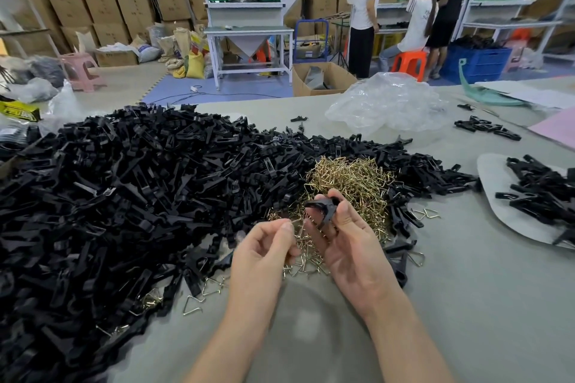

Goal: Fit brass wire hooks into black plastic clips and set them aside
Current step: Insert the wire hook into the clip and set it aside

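My right hand (pixel 345 246) grips a black plastic clip (pixel 323 211) between thumb and fingers, its jaws pointing left. My left hand (pixel 264 249) hovers just left of it, thumb and forefinger pinching what looks like a thin brass wire hook (pixel 301 228). Both hands are above a heap of brass wire hooks (pixel 351 180). A very large pile of black clips (pixel 130 196) covers the left and middle of the grey table (pixel 466 305). A smaller group of black clips (pixel 541 193) lies on a pale mat (pixel 497 205) at the right.
Crumpled clear plastic bag (pixel 389 102) sits behind the piles. A few clips (pixel 485 127) lie at the far right, near a pink sheet (pixel 557 127). Loose triangular hooks (pixel 193 305) are scattered near the front. Three people stand or sit by workbenches in the background.
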### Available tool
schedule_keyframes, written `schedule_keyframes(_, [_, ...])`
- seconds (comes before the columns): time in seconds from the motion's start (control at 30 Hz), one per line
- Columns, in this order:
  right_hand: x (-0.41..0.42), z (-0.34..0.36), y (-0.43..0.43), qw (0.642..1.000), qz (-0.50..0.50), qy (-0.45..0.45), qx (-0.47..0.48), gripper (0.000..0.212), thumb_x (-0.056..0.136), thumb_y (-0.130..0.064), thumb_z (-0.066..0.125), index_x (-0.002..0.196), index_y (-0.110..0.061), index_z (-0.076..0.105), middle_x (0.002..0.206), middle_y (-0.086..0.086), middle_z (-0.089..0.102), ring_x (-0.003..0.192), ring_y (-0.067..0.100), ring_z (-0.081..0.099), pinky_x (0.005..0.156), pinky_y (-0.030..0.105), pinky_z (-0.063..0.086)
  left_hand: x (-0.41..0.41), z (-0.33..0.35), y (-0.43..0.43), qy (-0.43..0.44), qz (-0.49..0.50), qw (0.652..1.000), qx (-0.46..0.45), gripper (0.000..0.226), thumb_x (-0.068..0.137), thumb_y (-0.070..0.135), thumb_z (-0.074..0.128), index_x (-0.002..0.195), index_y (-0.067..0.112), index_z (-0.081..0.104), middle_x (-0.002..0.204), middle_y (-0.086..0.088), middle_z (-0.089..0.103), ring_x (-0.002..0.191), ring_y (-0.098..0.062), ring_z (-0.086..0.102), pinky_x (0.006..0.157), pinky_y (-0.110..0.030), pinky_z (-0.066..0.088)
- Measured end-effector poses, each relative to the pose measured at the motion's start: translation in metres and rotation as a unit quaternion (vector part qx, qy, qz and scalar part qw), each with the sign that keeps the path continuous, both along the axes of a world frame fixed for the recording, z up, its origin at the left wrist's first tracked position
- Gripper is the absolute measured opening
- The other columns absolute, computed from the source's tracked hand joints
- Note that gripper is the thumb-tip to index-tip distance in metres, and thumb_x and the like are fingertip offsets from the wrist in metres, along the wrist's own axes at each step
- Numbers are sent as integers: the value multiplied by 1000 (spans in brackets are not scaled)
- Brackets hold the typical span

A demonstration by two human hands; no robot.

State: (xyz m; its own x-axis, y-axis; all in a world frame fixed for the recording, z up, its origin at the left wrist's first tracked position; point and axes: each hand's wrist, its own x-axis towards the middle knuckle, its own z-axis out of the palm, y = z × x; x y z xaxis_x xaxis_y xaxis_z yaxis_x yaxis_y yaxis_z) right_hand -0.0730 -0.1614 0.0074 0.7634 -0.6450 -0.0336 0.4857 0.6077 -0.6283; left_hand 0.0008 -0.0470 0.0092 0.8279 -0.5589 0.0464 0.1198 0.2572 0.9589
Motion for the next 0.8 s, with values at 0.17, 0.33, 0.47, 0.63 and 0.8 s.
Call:
schedule_keyframes(0.17, [1, 1, 1, 999, 10, 22, -30, 24, 90, -25, 59, 103, -19, 78, 106, 9, 74, 84, 21, 73, 71, 32, 61, -6, 6, -6, 158, -98, 980, -72, 12, 78, 18, 69, 70, 13, 76, 68, -7, 66, 55, -13, 61, 53, -21, 52])
schedule_keyframes(0.33, [4, 0, 6, 997, 35, 46, -58, 26, 90, -29, 56, 103, -19, 77, 102, 15, 68, 75, 22, 65, 67, 35, 54, -9, 8, -6, 153, -131, 978, -56, 16, 75, 22, 67, 66, 12, 75, 69, -7, 68, 54, -10, 60, 54, -19, 52])
schedule_keyframes(0.47, [4, 1, 8, 997, 42, 40, -59, 27, 91, -28, 55, 107, -17, 74, 96, 14, 69, 67, 20, 65, 59, 32, 56, -6, 7, -6, 150, -112, 982, -41, 22, 91, 11, 60, 72, 6, 69, 67, -8, 67, 51, -10, 59, 51, -19, 50])
schedule_keyframes(0.63, [3, 1, 8, 995, 39, 47, -73, 26, 91, -29, 55, 100, -23, 79, 87, 8, 72, 67, 20, 66, 61, 33, 55, -4, 4, -5, 143, -132, 981, -21, 26, 97, 10, 56, 74, 5, 67, 69, -8, 67, 52, -11, 58, 53, -21, 51])
schedule_keyframes(0.8, [4, 0, 10, 994, 50, 43, -85, 26, 92, -28, 55, 105, -21, 77, 93, 9, 72, 68, 19, 66, 63, 33, 56, -3, 3, -6, 160, -124, 979, -20, 23, 98, 9, 55, 78, 3, 64, 66, -7, 66, 50, -11, 57, 54, -23, 51])
